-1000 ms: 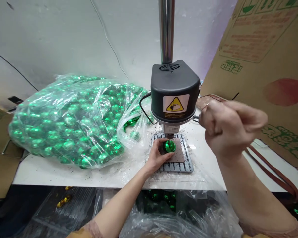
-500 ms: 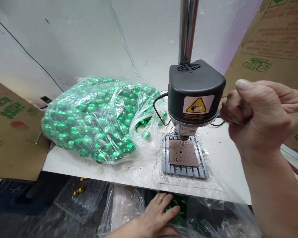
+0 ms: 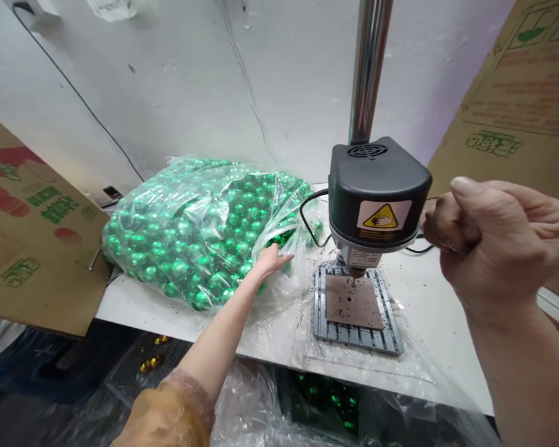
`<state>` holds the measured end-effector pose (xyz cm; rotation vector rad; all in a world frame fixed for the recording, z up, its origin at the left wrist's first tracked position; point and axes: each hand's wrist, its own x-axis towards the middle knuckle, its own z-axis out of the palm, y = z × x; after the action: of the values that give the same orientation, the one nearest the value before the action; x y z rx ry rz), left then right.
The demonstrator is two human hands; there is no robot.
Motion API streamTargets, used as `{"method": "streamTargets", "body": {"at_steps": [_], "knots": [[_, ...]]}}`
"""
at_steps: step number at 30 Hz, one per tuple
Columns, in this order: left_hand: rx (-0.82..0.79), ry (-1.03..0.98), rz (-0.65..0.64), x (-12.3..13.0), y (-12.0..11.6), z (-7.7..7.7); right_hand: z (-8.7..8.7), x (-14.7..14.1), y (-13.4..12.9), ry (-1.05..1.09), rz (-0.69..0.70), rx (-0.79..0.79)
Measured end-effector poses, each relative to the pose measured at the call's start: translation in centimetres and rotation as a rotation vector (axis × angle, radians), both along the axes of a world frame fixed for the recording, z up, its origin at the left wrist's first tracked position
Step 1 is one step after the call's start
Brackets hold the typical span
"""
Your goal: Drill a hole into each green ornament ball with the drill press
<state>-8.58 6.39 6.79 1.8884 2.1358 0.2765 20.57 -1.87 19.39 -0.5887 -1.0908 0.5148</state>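
Note:
My left hand [image 3: 274,261] reaches into the mouth of a clear plastic bag [image 3: 200,211] full of shiny green faceted balls. Its thumb is stretched out to the side, while the other fingers are partly hidden among plastic and balls. My right hand [image 3: 498,236] is closed in a fist beside the black head of a small drill press [image 3: 377,192]. A thin rod runs from the head into that fist, where the rest of the handle is hidden. Under the chuck, a brown square plate [image 3: 354,302] with a hole lies on the slotted metal base [image 3: 391,338].
Dark shavings lie around the base on the white table [image 3: 447,323]. Cardboard boxes stand at left [image 3: 37,230] and right [image 3: 507,93]. Below the table edge, more green balls [image 3: 326,397] sit beside loose clear plastic. Gold pieces [image 3: 151,363] lie lower left.
My left hand has moved up and left, from the green balls below the table edge to the bag's opening. My right hand keeps its closed hold. The view has shifted slightly.

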Motion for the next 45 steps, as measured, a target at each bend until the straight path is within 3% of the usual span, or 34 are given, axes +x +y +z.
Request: {"method": "streamTargets", "body": {"at_steps": [5,13,19,21,23,25,27,31,36,41,45], "knots": [[-0.058,0.030,-0.081,0.9,0.3,-1.0,0.1,-0.1,-0.1,0.001,0.018,-0.008],[-0.099,0.066,-0.186,1.1,-1.3,-2.5,0.0,-0.3,0.0,0.026,0.017,-0.010],[0.113,0.068,-0.146,2.3,-2.5,-2.3,-0.2,0.0,0.1,0.027,0.044,0.013],[0.279,-0.157,-0.143,2.6,-3.3,-1.9,-0.3,0.2,0.2,0.011,0.047,0.008],[0.331,-0.609,-0.110,3.2,-4.3,-1.7,-0.4,0.3,0.3,-0.003,0.055,0.010],[0.179,-1.103,-0.043,4.1,-5.5,-2.0,-0.5,0.3,0.3,-0.010,0.060,0.023],[-0.017,-1.447,0.034,5.1,-6.6,-2.6,-0.5,0.3,0.3,-0.011,0.062,0.036],[-0.166,-1.707,0.097,6.6,-8.1,-3.8,-0.6,0.2,0.4,-0.005,0.066,0.051],[-0.205,-1.673,0.064,7.1,-8.4,-4.3,-0.6,0.1,0.4,-0.012,0.055,0.046],[-0.035,-1.393,0.001,8.1,-8.1,-5.4,-0.6,0.1,0.4,-0.003,0.063,0.062],[0.021,-1.354,-0.069,8.9,-7.7,-6.2,-0.5,0.0,0.4,-0.008,0.059,0.039]]}}
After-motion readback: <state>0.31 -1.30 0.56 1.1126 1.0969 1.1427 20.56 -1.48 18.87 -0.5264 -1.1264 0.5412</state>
